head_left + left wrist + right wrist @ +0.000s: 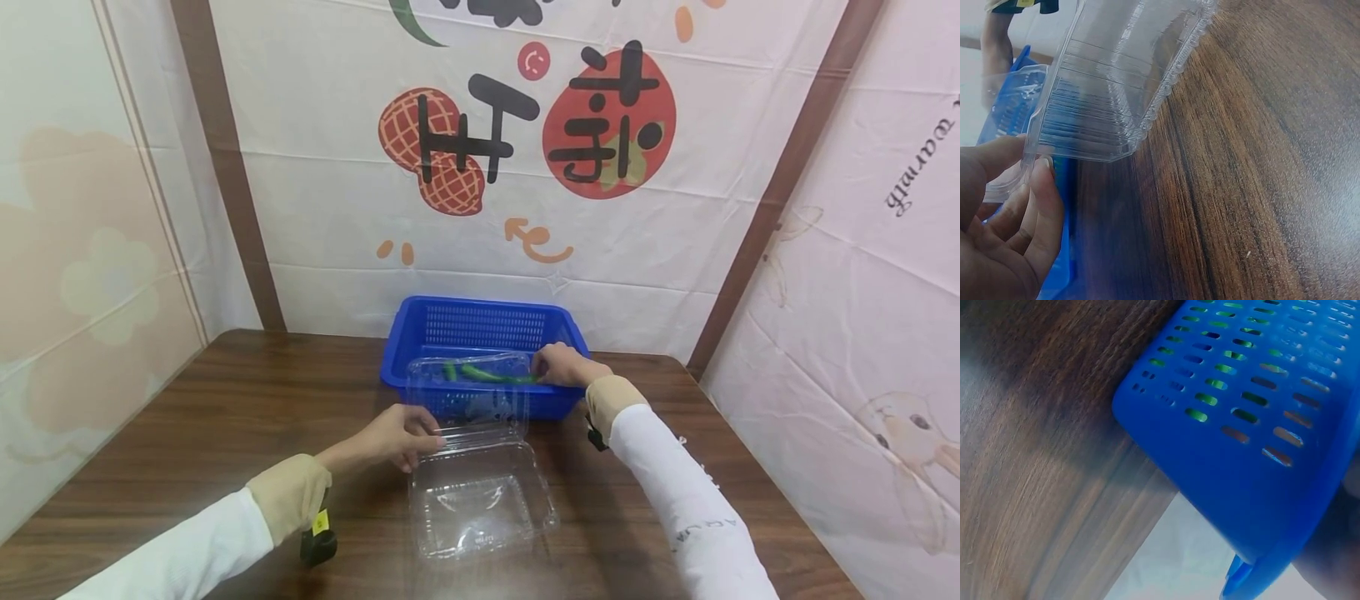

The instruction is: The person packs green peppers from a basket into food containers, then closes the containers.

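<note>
Clear plastic hinged box (486,508): spread open at lower centre of the head frame, its upper half overlapping the basket's front; glare blurs its edges, and whether its base touches the counter is hard to tell. The left wrist frame cuts off its top.
Left hand (402,436): thumb and fingers pinch the box's clear rim near the fold, at its left side.
Right hand (562,365): reaches over the basket's right front, fingers bent down beside the greens; their tips are hidden, so I cannot tell whether they grip. The basket wall screens most of it in the right wrist frame.
Long green vegetables (483,374): just right of centre, in the basket, seen through the clear plastic; only slivers show through the slots, so their number is unclear.
Blue slotted plastic basket (553,403): centre, behind the box, its front wall between the right wrist camera and the greens.
Brown wood-grain counter (300,392): under everything, its near edge out of frame.
White printed cloth (322,183): behind the basket, its lettering cut off at the top.
</note>
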Action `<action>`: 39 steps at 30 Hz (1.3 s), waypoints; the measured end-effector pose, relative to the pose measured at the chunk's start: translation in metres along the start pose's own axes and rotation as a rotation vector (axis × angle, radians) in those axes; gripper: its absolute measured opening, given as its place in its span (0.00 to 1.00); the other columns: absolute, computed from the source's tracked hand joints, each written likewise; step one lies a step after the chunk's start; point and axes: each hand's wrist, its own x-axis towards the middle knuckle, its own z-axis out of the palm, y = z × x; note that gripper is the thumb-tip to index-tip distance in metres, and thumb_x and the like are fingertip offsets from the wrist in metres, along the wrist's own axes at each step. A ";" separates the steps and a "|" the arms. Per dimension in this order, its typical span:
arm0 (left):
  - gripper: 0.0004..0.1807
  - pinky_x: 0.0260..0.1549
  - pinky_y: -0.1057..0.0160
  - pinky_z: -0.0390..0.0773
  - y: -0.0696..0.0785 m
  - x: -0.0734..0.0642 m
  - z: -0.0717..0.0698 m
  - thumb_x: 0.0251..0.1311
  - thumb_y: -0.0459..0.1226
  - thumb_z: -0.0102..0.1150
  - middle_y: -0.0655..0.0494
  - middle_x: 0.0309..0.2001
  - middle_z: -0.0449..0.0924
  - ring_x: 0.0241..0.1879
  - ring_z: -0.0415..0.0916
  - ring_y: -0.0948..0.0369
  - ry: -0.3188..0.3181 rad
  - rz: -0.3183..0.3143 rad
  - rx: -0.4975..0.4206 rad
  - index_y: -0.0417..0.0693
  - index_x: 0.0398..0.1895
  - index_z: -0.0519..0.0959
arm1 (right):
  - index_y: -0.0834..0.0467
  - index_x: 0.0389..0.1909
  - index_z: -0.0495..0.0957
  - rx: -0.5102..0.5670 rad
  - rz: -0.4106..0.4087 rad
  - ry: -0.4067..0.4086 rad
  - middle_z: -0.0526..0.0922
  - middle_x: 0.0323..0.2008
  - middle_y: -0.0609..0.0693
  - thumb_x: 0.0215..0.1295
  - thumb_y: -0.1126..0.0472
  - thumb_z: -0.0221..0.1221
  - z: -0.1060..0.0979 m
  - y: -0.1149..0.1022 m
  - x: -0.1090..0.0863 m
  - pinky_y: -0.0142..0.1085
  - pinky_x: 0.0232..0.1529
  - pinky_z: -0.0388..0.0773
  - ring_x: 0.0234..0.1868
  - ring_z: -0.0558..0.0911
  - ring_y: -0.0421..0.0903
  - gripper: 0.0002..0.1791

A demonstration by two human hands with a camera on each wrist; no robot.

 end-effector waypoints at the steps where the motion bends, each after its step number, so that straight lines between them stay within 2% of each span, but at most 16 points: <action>1: 0.12 0.18 0.57 0.83 0.000 0.000 0.000 0.61 0.34 0.67 0.49 0.25 0.81 0.16 0.75 0.61 0.001 -0.003 0.000 0.34 0.41 0.78 | 0.58 0.38 0.84 0.002 -0.016 0.018 0.85 0.38 0.51 0.63 0.62 0.67 -0.001 0.001 -0.001 0.44 0.49 0.80 0.43 0.82 0.48 0.05; 5: 0.12 0.18 0.58 0.83 -0.001 0.001 0.000 0.61 0.34 0.67 0.50 0.24 0.81 0.16 0.75 0.61 0.003 -0.005 -0.002 0.35 0.41 0.78 | 0.59 0.34 0.83 0.016 -0.067 0.090 0.84 0.33 0.50 0.58 0.61 0.71 -0.003 0.007 -0.007 0.43 0.44 0.81 0.38 0.82 0.47 0.07; 9: 0.12 0.18 0.57 0.83 -0.002 0.001 0.000 0.60 0.34 0.68 0.50 0.24 0.81 0.16 0.75 0.61 0.008 -0.004 0.006 0.35 0.40 0.78 | 0.60 0.34 0.83 0.032 -0.061 0.137 0.83 0.32 0.50 0.56 0.61 0.72 -0.004 0.013 -0.011 0.44 0.41 0.80 0.36 0.79 0.47 0.10; 20: 0.14 0.19 0.57 0.84 -0.002 0.000 0.000 0.60 0.35 0.69 0.49 0.26 0.81 0.17 0.76 0.60 -0.001 -0.002 -0.013 0.34 0.41 0.78 | 0.62 0.34 0.81 0.070 -0.053 0.214 0.83 0.33 0.52 0.57 0.61 0.72 0.002 0.014 -0.013 0.48 0.45 0.80 0.37 0.80 0.48 0.11; 26: 0.14 0.19 0.57 0.84 -0.001 -0.001 0.000 0.59 0.36 0.69 0.50 0.26 0.81 0.18 0.76 0.60 0.005 -0.007 -0.003 0.35 0.41 0.78 | 0.63 0.36 0.82 0.085 -0.094 0.257 0.84 0.34 0.53 0.58 0.63 0.71 0.007 0.014 -0.014 0.48 0.45 0.79 0.39 0.81 0.50 0.10; 33: 0.15 0.21 0.55 0.84 -0.002 -0.002 0.001 0.60 0.38 0.69 0.49 0.27 0.81 0.19 0.77 0.59 0.006 -0.019 0.006 0.35 0.43 0.78 | 0.66 0.47 0.83 0.066 -0.109 0.249 0.86 0.41 0.58 0.62 0.64 0.68 0.013 0.014 -0.012 0.49 0.49 0.80 0.45 0.83 0.54 0.14; 39: 0.14 0.20 0.54 0.84 -0.001 -0.001 0.002 0.60 0.36 0.69 0.49 0.26 0.81 0.18 0.76 0.60 0.003 -0.005 0.006 0.35 0.42 0.78 | 0.65 0.45 0.84 0.062 -0.105 0.257 0.86 0.40 0.56 0.62 0.63 0.68 0.012 0.015 -0.014 0.49 0.49 0.80 0.44 0.83 0.52 0.14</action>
